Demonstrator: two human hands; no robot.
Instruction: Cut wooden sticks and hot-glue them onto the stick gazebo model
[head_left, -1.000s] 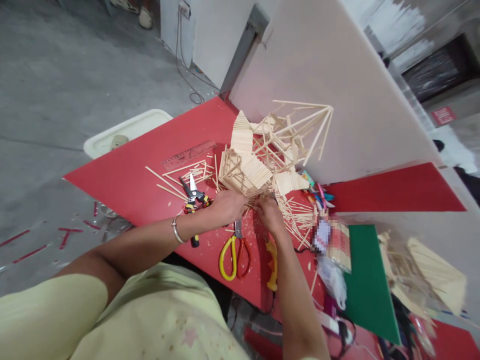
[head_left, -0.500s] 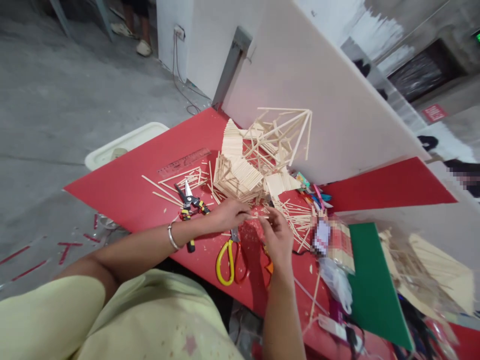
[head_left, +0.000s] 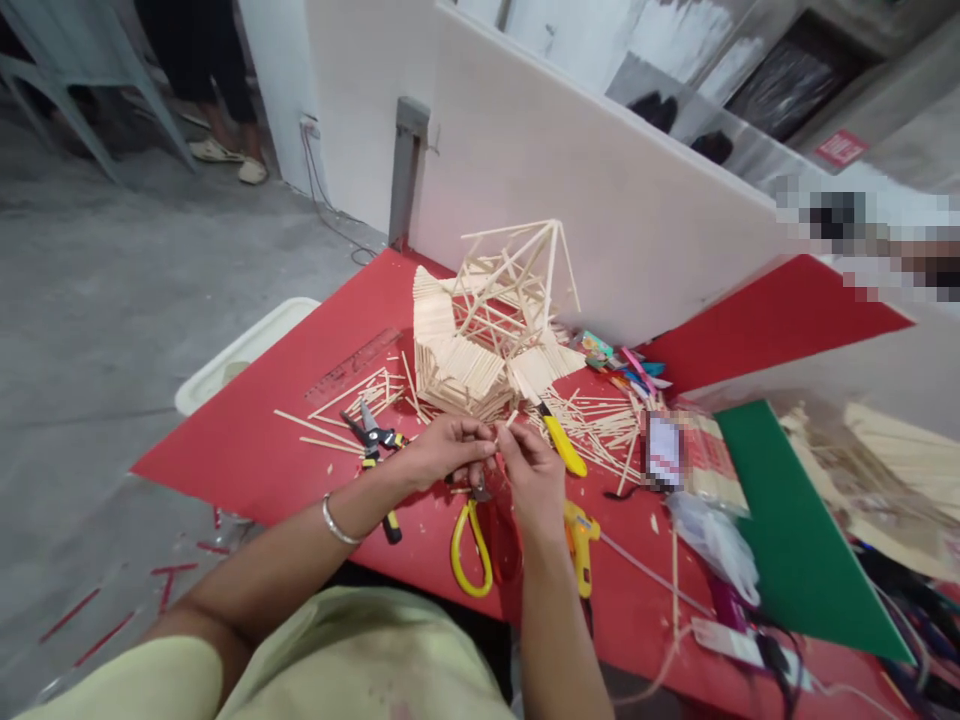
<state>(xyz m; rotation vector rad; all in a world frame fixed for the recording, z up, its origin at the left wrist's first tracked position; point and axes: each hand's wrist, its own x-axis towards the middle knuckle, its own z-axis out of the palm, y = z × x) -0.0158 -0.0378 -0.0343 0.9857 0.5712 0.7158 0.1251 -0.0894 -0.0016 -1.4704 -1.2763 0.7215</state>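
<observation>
Head view: my right hand (head_left: 536, 472) pinches 1 stick (head_left: 512, 419), nearly closed, probably for fine control; my left hand (head_left: 452, 450) curls beside it, its grip unclear

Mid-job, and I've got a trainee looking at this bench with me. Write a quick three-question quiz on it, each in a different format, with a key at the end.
1. Multiple choice. Where is the yellow knife?
A) On the floor
B) On the red table
C) Inside the plastic bag

2. True or false. The yellow glue gun lies to the right of the person's right forearm.

3. Fill the gap. The fingertips of the right hand hold a short, pale ____.

Key: 1. B; 2. True; 3. stick
</observation>
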